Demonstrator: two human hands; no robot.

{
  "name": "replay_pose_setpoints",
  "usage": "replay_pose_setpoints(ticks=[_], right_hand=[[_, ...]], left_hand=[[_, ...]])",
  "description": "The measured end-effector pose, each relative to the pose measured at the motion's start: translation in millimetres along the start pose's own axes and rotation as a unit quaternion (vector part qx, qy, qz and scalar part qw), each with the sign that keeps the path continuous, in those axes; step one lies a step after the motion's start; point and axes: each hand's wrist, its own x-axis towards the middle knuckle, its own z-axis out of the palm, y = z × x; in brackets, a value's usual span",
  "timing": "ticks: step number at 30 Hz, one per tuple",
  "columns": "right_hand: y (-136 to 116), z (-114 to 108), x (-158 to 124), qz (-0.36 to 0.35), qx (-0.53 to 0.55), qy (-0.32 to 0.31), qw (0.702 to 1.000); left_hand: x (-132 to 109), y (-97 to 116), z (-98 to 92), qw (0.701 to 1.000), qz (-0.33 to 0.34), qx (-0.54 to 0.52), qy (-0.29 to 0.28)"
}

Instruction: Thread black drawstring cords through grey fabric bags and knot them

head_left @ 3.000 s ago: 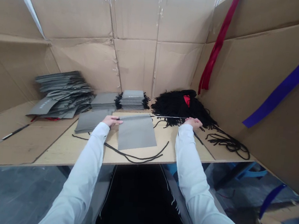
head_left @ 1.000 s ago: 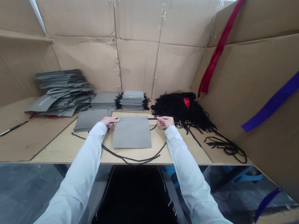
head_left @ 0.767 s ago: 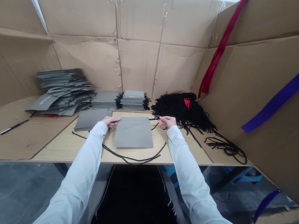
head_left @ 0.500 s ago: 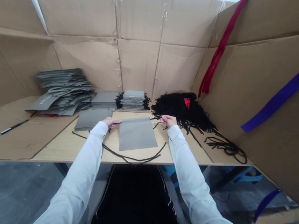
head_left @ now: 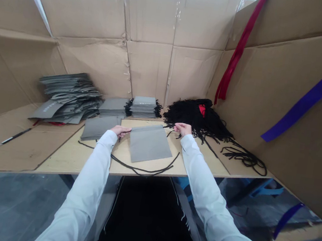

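A flat grey fabric pouch (head_left: 150, 145) lies on the table in front of me, its top edge slightly tilted. My left hand (head_left: 121, 131) pinches its upper left corner, where a bit of black cord hangs below the fingers. Just beyond the upper right corner, my right hand (head_left: 182, 129) is closed in a pinch on a thin black cord (head_left: 170, 133); the fingers hide part of it. Between the pouch and the table's front edge, loose black cords (head_left: 142, 170) lie in a curve.
Grey pouches are stacked at left, in a tall pile (head_left: 72, 95) and a lower stack (head_left: 100, 128). A corded stack (head_left: 143, 108) stands at the back. A black cord heap (head_left: 196, 119) lies behind my right hand. Cardboard walls (head_left: 153, 20) enclose the table; red (head_left: 237, 55) and blue strips (head_left: 310, 92) hang right.
The pouch has shifted very slightly to the right, with my left hand still on its corner. My right hand keeps its pinch, having moved only a little.
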Motion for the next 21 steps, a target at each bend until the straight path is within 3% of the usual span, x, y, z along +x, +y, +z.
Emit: replay_pose_setpoints(ticks=[6, 12, 15, 21], right_hand=[[8.0, -4.3, 5.0, -0.025, -0.059, -0.028, 0.998], [3.5, -3.8, -3.2, -0.074, -0.185, -0.003, 0.980], [-0.9, -3.9, -6.7, -0.104, -0.286, -0.001, 0.952], [-9.0, -11.1, -4.6, -0.199, -0.473, -0.013, 0.858]], left_hand=[[4.7, -2.4, -2.7, 0.999, -0.026, -0.032, -0.010], [4.6, -2.1, -2.8, 0.999, -0.012, -0.046, 0.000], [4.3, -0.8, -3.6, 1.000, -0.021, -0.016, 0.004], [0.2, 4.4, -3.3, 0.991, -0.047, 0.116, 0.051]])
